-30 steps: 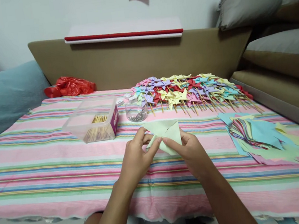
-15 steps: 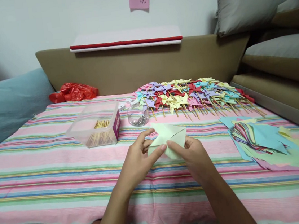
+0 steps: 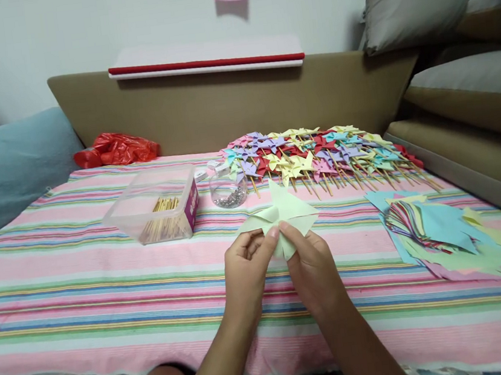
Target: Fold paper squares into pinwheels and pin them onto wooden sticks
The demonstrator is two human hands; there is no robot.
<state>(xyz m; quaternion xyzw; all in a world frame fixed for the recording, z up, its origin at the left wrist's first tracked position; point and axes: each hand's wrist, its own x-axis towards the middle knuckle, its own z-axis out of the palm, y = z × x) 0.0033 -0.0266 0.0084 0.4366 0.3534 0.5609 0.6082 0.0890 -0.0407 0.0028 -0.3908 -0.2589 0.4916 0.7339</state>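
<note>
A pale green paper pinwheel (image 3: pixel 284 209), with blades folded in toward its centre, is held up above the striped cloth. My left hand (image 3: pixel 249 267) pinches it near the middle, thumb on top and the other fingers curled behind. My right hand (image 3: pixel 312 265) grips it from the right, its thumb pressed beside the left thumb. No stick shows on this pinwheel. Beyond it stands a round clear tub (image 3: pixel 229 191) of small silvery pieces. Left of that is a clear plastic box (image 3: pixel 146 194) holding many thin wooden sticks (image 3: pixel 167 219).
Many finished pinwheels (image 3: pixel 301 151) on sticks lie in a pile at the back. Loose coloured paper sheets (image 3: pixel 447 230) are stacked at the right. A red plastic bag (image 3: pixel 120 148) sits at the back left. Cushions (image 3: pixel 471 87) border the right side, and a striped cloth (image 3: pixel 109 302) covers the surface.
My left hand has moved in, its fingers now curled under the paper. The pinwheel's blades stand spread out more clearly, with one pointing up. The view has tilted slightly down.
</note>
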